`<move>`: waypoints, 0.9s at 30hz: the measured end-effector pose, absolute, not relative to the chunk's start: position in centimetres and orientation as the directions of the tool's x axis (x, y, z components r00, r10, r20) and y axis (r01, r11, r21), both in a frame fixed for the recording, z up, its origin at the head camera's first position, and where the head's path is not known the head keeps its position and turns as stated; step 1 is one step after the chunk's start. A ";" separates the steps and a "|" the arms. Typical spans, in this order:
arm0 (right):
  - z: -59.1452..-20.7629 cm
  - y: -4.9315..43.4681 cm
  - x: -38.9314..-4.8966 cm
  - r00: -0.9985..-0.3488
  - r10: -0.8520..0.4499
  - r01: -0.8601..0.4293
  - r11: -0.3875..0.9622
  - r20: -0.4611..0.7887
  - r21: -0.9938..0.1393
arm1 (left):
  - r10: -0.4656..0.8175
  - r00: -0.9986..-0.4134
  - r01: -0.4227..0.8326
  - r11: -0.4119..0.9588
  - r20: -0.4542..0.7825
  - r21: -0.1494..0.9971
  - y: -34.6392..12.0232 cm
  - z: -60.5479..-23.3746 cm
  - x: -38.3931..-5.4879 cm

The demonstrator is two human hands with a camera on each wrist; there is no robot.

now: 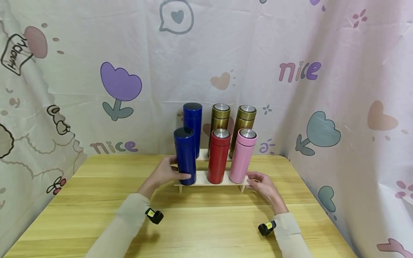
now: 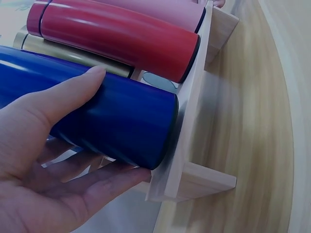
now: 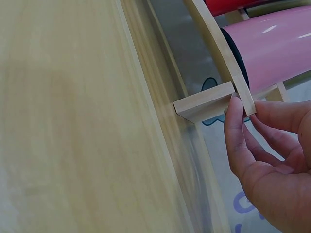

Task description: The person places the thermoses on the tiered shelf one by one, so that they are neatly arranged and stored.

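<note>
A two-step wooden rack (image 1: 202, 181) stands on the table and carries several flasks. My left hand (image 1: 167, 172) grips the front blue flask (image 1: 185, 154) near its base, thumb on the front, fingers behind (image 2: 92, 182). The blue flask (image 2: 112, 114) stands on the rack's lower step (image 2: 187, 121). Beside it stand a red flask (image 1: 218, 156) and a pink flask (image 1: 242, 155). My right hand (image 1: 262, 185) pinches the rack's right end (image 3: 243, 99) by its leg (image 3: 204, 102), next to the pink flask (image 3: 277, 46).
On the rack's back step stand another blue flask (image 1: 193, 123) and two gold flasks (image 1: 219, 120), (image 1: 245, 123). A cartoon-printed cloth (image 1: 122, 82) hangs behind and at both sides. The wooden table (image 1: 206, 229) stretches toward me in front of the rack.
</note>
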State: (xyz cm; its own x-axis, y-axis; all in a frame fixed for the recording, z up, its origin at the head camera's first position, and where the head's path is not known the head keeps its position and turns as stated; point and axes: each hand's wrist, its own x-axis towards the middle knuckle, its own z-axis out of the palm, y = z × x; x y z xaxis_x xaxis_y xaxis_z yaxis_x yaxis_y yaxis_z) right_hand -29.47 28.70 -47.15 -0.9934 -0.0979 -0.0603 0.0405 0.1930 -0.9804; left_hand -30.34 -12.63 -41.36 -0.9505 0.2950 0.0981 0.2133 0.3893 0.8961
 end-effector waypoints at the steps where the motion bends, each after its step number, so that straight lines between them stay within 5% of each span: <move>1: -47.1 28.7 -29.5 -0.993 -0.099 0.040 0.193 -0.060 -0.980 | 0.294 -0.951 0.211 0.389 0.096 0.897 -12.6 -41.4 -30.4; 27: -47.0 28.6 -29.6 -0.993 -0.100 0.049 0.193 -0.069 -0.980 | 0.296 -0.949 0.210 0.347 0.106 0.914 -10.9 -41.9 -30.7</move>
